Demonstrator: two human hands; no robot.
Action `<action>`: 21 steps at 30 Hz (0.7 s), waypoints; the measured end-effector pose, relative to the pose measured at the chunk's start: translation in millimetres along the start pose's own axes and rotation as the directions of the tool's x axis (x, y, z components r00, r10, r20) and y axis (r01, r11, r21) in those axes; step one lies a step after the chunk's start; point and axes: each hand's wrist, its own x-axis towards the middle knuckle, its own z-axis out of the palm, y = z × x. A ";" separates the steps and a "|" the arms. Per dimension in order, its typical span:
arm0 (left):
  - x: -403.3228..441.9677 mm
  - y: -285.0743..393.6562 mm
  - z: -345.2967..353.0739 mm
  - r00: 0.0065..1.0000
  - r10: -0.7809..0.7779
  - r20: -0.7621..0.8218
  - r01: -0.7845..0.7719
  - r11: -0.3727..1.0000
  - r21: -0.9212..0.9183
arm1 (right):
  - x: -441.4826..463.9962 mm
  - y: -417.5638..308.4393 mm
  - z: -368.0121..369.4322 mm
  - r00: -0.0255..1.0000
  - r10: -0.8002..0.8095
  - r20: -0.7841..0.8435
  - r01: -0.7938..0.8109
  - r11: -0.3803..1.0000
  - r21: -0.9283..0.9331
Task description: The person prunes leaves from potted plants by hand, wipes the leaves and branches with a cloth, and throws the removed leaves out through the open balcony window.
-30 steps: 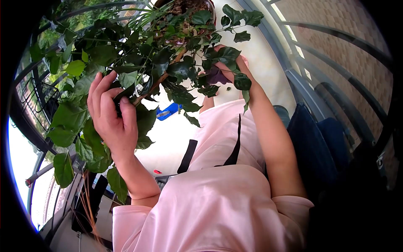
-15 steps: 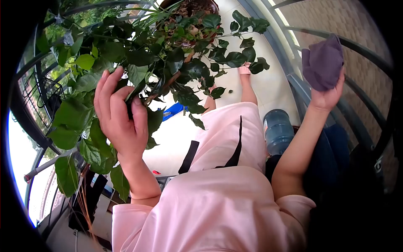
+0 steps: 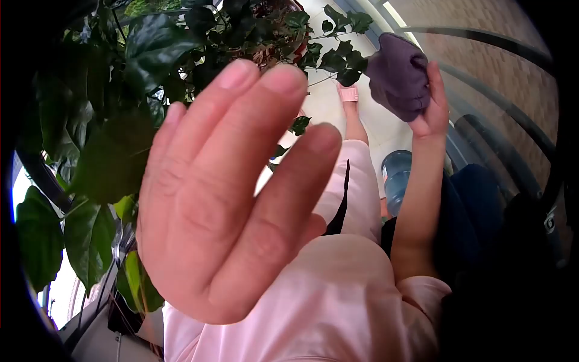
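Note:
My left hand [image 3: 223,199] looms large, close to the camera, with its back turned to me. Its fingers are stretched out and nothing shows in them; the palm side is hidden. Broad green leaves of a leafy plant [image 3: 160,51] spread behind and to the left of this hand. Out to the right, my right hand [image 3: 433,114] grips a dark purple-grey cloth [image 3: 395,75], bunched up and held raised near the plant's outer leaves. The thumb and part of the palm show, while the cloth covers the other fingers.
Curved metal railing [image 3: 482,41] runs along the right side. A blue water jug [image 3: 397,181] stands on the floor beside my right forearm. Dark blue fabric [image 3: 473,202] lies beyond that arm. My foot in a pink slipper [image 3: 348,93] rests on the pale tiles.
My left hand has left the leaves and come up close to the camera, its fingers straighter. My right hand has moved left with the cloth, toward the plant.

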 end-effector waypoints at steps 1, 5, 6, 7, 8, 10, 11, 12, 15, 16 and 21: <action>-0.9 7.2 7.4 0.999 0.044 0.009 -0.044 0.998 -0.052 | 0.1 -1.1 -5.8 0.999 -0.017 0.038 0.019 0.999 -0.039; -10.7 34.7 75.1 0.985 -0.094 0.144 0.151 0.872 -0.465 | -10.7 2.7 19.8 0.990 -0.140 0.012 0.139 0.965 -0.223; -18.9 34.9 103.3 0.964 -0.176 0.199 0.260 0.774 -0.577 | -13.8 6.3 28.0 0.983 -0.181 0.012 0.176 0.932 -0.316; -27.7 34.9 128.8 0.863 -0.440 0.248 0.433 0.393 -0.811 | -16.8 9.4 36.9 0.982 -0.191 -0.017 0.174 0.927 -0.333; -35.2 31.2 149.5 0.685 -0.618 0.386 0.436 -0.078 -0.897 | -17.9 14.5 43.1 0.978 -0.209 -0.006 0.196 0.924 -0.327; -40.1 1.7 170.4 0.429 -0.801 0.418 0.024 -0.453 -0.891 | -15.2 21.6 56.5 0.971 -0.240 0.009 0.230 0.919 -0.320; -43.3 -17.4 179.0 0.400 -0.830 0.388 -0.068 -0.449 -0.891 | -12.7 21.9 60.0 0.971 -0.238 0.029 0.235 0.919 -0.316; -44.6 -35.2 184.9 0.367 -0.859 0.357 -0.164 -0.437 -0.884 | -11.3 23.0 62.9 0.973 -0.229 0.038 0.229 0.922 -0.313; -31.0 -64.8 185.2 0.338 -0.842 0.419 -0.317 -0.522 -0.792 | -6.1 25.1 71.8 0.975 -0.212 0.059 0.220 0.925 -0.310; -25.3 -70.6 180.2 0.323 -0.798 0.508 -0.357 -0.600 -0.716 | -4.5 25.9 72.3 0.975 -0.216 0.060 0.224 0.925 -0.307; -53.5 -79.0 191.5 0.421 -0.758 0.498 -0.403 -0.648 -0.646 | -13.3 39.0 70.6 0.967 -0.239 0.091 0.256 0.908 -0.332</action>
